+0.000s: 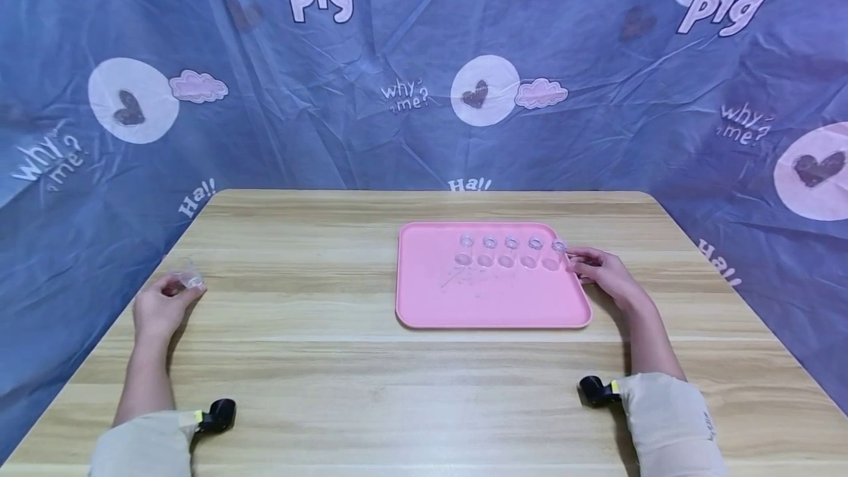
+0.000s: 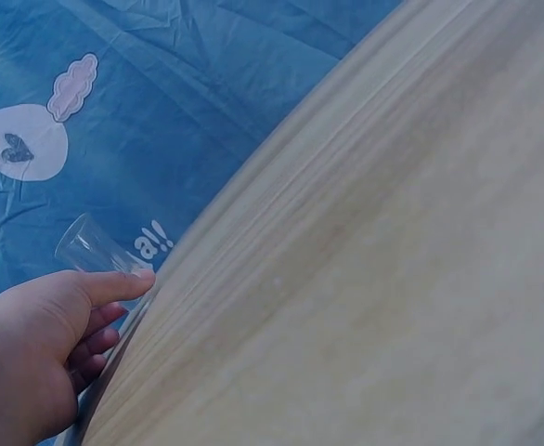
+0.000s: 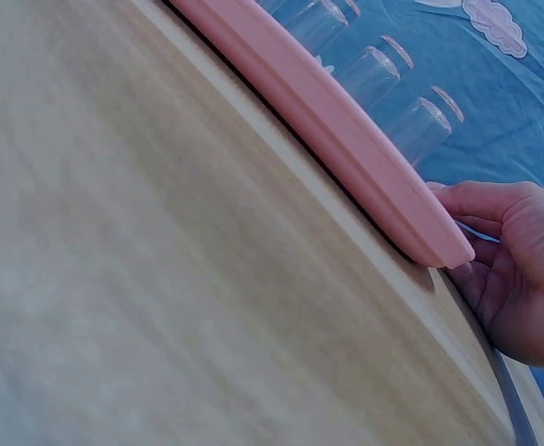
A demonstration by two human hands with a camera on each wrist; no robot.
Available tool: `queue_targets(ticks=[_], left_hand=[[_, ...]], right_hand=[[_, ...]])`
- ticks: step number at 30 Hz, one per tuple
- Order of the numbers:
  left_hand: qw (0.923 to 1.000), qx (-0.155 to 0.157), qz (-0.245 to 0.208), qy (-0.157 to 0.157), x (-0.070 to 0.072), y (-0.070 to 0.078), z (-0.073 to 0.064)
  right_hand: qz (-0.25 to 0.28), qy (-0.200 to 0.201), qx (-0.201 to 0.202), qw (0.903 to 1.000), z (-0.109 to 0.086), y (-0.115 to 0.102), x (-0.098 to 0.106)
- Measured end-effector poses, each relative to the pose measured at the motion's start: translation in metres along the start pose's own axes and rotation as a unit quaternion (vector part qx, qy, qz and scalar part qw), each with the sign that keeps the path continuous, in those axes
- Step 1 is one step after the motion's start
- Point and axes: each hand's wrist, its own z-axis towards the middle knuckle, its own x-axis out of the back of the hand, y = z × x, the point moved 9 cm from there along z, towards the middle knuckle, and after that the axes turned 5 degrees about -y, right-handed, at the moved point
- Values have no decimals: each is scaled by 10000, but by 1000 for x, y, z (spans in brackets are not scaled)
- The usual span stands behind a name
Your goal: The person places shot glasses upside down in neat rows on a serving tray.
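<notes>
My left hand (image 1: pixel 161 305) is at the table's left side, with a small clear glass (image 2: pixel 94 243) pinched between thumb and fingers. The glass lies tilted, its open rim pointing up and left in the left wrist view. At the right edge of a pink tray (image 1: pixel 490 313), my right hand (image 1: pixel 612 278) grips the rim, thumb at the top edge and the other fingers curled, partly hidden behind the tray's corner. A row of several similar clear glasses (image 1: pixel 536 244) stands upright on the tray's far half. The end glass (image 3: pixel 422 130) is close beside my right fingertips.
Both hands work over a wood-grain table (image 1: pixel 331 381), with the tray lying flat right of its middle. Behind the table hangs a blue printed cloth (image 1: pixel 424 138). Black wrist cameras (image 1: pixel 220 416) stick out from both pale sleeves (image 1: pixel 672 425).
</notes>
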Motion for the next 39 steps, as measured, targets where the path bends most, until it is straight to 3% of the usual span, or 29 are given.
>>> queue_targets(ticks=[17, 22, 28, 39], left_hand=[[9998, -183, 106, 30, 4, 11, -1], [9992, -375, 102, 17, 7, 23, -1], [9985, -447, -116, -298, 6, 39, -3], [9914, -1285, 84, -223, 9, 81, -8]], right_hand=[[33, -9, -16, 10000, 0, 0, -1], [5, 17, -62, 10000, 0, 2, 0], [8, 30, -15, 10000, 0, -1, 0], [9, 35, -42, 10000, 0, 1, 0]])
